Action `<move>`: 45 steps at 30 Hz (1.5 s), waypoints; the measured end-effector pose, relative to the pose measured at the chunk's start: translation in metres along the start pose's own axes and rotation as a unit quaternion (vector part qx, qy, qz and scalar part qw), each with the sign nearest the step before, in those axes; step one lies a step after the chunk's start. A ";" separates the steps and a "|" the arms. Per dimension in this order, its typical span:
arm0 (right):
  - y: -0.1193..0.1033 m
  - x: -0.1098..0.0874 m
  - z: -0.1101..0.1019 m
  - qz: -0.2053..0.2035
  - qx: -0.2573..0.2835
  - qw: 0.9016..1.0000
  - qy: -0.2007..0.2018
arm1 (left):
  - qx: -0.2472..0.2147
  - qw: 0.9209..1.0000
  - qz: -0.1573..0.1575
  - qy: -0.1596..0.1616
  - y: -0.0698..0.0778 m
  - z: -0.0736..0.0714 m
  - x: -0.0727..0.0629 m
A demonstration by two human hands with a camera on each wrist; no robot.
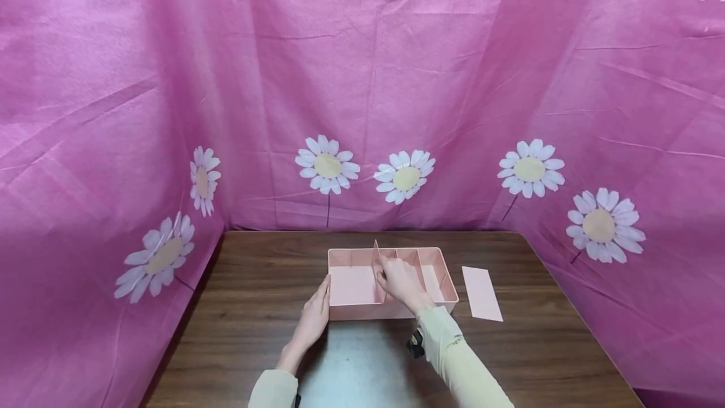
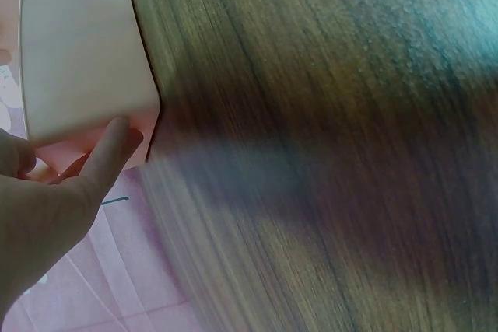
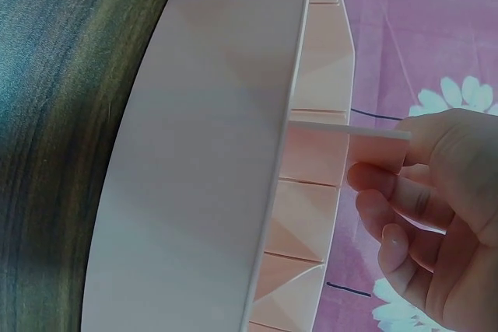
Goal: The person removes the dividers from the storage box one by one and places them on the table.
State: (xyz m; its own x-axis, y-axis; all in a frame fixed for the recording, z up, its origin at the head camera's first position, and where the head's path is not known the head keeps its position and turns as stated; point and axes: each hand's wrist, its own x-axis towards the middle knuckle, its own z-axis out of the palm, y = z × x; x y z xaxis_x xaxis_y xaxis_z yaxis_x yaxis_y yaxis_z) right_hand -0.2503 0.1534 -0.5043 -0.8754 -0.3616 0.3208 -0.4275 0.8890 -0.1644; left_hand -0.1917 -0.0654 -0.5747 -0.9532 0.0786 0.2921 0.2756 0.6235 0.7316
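Note:
A pale pink rectangular box (image 1: 357,312) with an open top stands on the table. My right hand (image 1: 403,281) reaches over it and pinches a thin pink divider (image 1: 376,254) between thumb and fingers. The divider stands upright, partly down in the box, its top sticking up above the rim. In the right wrist view the divider (image 3: 378,150) lines up near the slots along the inner wall. My left hand (image 1: 313,315) rests against the box's left end, its fingers extended along that wall, as the left wrist view shows as well.
Flat on the brown wooden table (image 1: 255,282), to the right of the box, lies a loose pink panel (image 1: 483,293). Other dividers split the box's right part into compartments. A purple cloth (image 1: 362,93) with daisies hangs around the table's back and sides.

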 end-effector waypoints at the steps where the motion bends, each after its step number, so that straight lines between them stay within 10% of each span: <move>1: 0.000 0.000 -0.001 0.000 -0.001 1.000 -0.001 | 0.000 1.000 -0.001 0.000 0.000 0.000 0.000; 45: 0.004 -0.008 -0.031 0.021 -0.025 0.998 0.054 | -0.004 1.000 -0.008 -0.009 0.000 -0.001 -0.001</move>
State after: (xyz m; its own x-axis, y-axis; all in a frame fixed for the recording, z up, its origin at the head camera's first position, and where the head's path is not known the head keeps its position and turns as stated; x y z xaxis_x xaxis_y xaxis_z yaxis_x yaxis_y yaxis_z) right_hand -0.2374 0.1684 -0.4787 -0.8621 -0.2939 0.4128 -0.3766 0.9167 -0.1339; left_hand -0.1906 -0.0667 -0.5745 -0.9595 0.0821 0.2694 0.2611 0.6183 0.7413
